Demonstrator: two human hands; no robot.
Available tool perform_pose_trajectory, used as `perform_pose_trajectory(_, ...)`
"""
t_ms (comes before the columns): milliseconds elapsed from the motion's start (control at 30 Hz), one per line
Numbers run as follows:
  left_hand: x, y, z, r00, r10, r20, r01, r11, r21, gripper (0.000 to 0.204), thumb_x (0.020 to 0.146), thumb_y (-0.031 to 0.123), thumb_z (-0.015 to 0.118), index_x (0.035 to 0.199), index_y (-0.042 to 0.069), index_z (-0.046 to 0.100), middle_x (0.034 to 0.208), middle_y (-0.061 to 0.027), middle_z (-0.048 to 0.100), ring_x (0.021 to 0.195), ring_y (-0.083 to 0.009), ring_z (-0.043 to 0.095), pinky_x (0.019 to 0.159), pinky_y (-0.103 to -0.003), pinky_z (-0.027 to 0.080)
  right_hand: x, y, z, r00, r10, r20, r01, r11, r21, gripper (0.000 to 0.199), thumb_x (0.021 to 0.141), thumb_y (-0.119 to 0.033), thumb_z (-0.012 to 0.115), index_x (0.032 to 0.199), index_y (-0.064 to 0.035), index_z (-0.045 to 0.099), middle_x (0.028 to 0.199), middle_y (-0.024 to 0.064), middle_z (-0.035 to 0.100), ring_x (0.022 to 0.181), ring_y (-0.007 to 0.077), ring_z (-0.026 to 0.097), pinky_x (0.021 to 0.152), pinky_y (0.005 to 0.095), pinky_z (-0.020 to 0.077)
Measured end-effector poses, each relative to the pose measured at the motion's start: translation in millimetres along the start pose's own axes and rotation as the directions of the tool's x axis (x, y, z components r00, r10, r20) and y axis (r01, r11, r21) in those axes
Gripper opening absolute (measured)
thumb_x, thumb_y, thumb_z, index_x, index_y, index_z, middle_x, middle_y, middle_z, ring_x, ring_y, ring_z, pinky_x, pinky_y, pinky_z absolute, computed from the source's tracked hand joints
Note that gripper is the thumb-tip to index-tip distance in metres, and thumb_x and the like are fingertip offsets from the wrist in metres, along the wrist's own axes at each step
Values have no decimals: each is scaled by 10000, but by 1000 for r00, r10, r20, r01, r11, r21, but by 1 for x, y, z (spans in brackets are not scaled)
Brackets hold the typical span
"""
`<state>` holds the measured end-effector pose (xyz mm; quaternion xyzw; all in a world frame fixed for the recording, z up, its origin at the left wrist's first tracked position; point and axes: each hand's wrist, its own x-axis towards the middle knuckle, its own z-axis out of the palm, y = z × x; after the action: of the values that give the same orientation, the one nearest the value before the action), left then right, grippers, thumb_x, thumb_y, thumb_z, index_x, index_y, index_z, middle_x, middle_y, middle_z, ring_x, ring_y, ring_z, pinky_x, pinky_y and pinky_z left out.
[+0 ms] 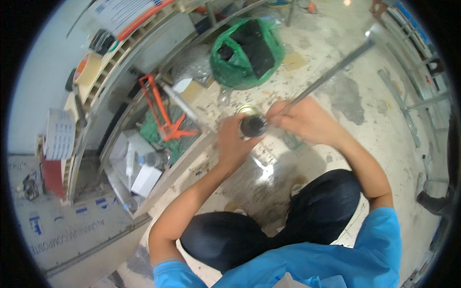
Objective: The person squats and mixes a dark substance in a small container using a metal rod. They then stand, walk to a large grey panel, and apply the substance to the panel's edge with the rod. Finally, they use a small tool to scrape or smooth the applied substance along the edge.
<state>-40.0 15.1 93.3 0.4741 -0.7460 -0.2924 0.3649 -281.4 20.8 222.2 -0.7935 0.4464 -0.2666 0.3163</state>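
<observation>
My left hand [234,142] grips a small open tin can [251,124] with dark contents, held above a stained concrete floor. My right hand [306,120] is closed on the near end of a long grey metal bar [336,72] that runs up to the right. The bar's near end meets the can's mouth. I am crouching, my dark-trousered knees [269,225] just below the hands.
A green plastic bag [246,53] with dark contents lies beyond the hands. To the left are an orange caulking gun [161,108], boxes and clutter in a metal frame. Metal rails [403,103] lie on the floor at right. A panel [62,230] lies at lower left.
</observation>
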Motion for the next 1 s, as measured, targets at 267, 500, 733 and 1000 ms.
perform_pose_trajectory(267, 48, 11, -3, 996, -43, 81, 50, 996, -80, 709, 711, 213, 1019, 1307, 45, 673, 1224, -146, 671, 1178, -342, 610, 1024, -462, 488, 24, 32, -19, 999, -47, 6, 47, 983, -177, 209, 1007, -254, 664, 1015, -74, 770, 867, 169, 732, 805, 399, 715, 683, 491, 547)
perform_pose_trajectory(500, 93, 140, -60, 978, 16, 208, -2, 998, -67, 725, 712, 153, 1002, 1332, 39, 645, 1253, -138, 638, 1186, -340, 595, 1052, -480, 460, 7, -81, -136, 974, 80, -212, -81, 997, 2, 204, 982, -243, 701, 988, -50, 768, 828, 197, 709, 801, 436, 703, 708, 532, 548)
perform_pose_trajectory(733, 114, 333, -107, 939, -30, 343, 57, 996, -69, 703, 729, 128, 981, 1338, 35, 643, 1259, -149, 634, 1207, -347, 584, 1088, -482, 435, -53, -210, -256, 888, 258, -381, -201, 962, 183, 240, 988, -256, 698, 948, -20, 712, 785, 220, 665, 771, 457, 684, 669, 538, 529)
perform_pose_trajectory(1000, 116, 552, -141, 851, 69, 520, 40, 980, -195, 700, 725, 141, 990, 1328, 30, 653, 1277, -151, 648, 1195, -351, 606, 1064, -460, 468, -154, -392, -411, 731, 467, -498, -352, 883, 311, 231, 1036, -258, 650, 1070, -40, 718, 920, 212, 722, 873, 458, 704, 771, 555, 541)
